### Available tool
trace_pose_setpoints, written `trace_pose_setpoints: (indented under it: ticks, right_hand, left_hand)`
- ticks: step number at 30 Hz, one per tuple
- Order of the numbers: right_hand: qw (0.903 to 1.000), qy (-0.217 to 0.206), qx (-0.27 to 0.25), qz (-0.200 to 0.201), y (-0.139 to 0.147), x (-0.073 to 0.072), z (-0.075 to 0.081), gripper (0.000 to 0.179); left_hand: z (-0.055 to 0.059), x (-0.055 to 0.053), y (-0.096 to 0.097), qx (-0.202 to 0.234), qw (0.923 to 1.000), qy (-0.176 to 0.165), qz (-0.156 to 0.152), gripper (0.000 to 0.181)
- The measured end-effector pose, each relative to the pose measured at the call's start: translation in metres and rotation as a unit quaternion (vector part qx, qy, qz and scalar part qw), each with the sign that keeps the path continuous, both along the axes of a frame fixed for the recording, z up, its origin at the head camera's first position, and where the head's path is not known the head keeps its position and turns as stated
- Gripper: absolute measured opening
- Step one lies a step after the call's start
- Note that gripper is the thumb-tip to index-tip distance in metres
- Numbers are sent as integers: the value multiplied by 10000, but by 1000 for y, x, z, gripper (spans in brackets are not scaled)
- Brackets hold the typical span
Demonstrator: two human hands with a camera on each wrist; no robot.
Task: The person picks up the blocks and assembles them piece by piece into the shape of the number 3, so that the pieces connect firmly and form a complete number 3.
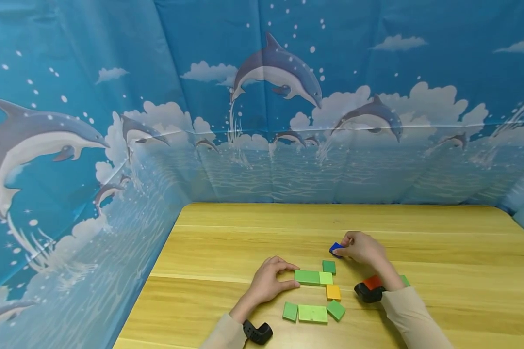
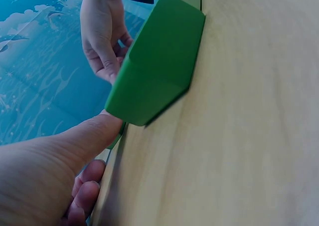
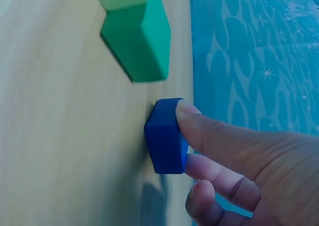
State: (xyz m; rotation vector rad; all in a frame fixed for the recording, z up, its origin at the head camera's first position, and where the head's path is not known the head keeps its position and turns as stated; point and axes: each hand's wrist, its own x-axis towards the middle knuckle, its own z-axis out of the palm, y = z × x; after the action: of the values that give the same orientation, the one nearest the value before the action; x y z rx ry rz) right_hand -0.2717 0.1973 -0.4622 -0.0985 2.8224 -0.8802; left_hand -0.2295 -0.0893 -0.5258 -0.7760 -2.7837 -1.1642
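My right hand (image 1: 363, 249) pinches a small blue block (image 1: 336, 249) between thumb and fingers, beyond a dark green block (image 1: 329, 267). In the right wrist view the thumb presses one face of the blue block (image 3: 167, 136), with fingertips at its other side. My left hand (image 1: 266, 281) holds the left end of a long green block (image 1: 307, 277), thumb on the near side and index finger on the far side. A light green block (image 1: 326, 278) touches that long block's right end. Below it lies an orange block (image 1: 333, 292).
Nearer the front, a light green rectangular block (image 1: 313, 314) lies between a green block (image 1: 290, 311) and a turned green block (image 1: 335, 310). A red block (image 1: 372, 282) and another green block (image 1: 404, 280) are partly hidden by my right arm. A dolphin-print curtain (image 1: 227, 174) borders the wooden table (image 1: 209, 242).
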Motion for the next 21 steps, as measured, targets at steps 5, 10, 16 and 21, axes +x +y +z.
trace_pose_setpoints:
  ticks: [5,10,16,21]
  right_hand:
    - [9997,75,-226,65,-6,-1,-5,30]
    - [9992,112,-343,164,-10,-3,-11,27]
    - [9974,31,-686,201,-15,-4,-15,24]
    - [9950,-50,-984,172,-20,-3,-15,24]
  left_hand:
    - [0,1,0,-4,10000,-15,5,38]
    - [1,1,0,-35,10000,-74,12,39]
    - [2,0,0,-16,10000,-13,-3,38]
    - [3,0,0,-39,10000,4,15,38]
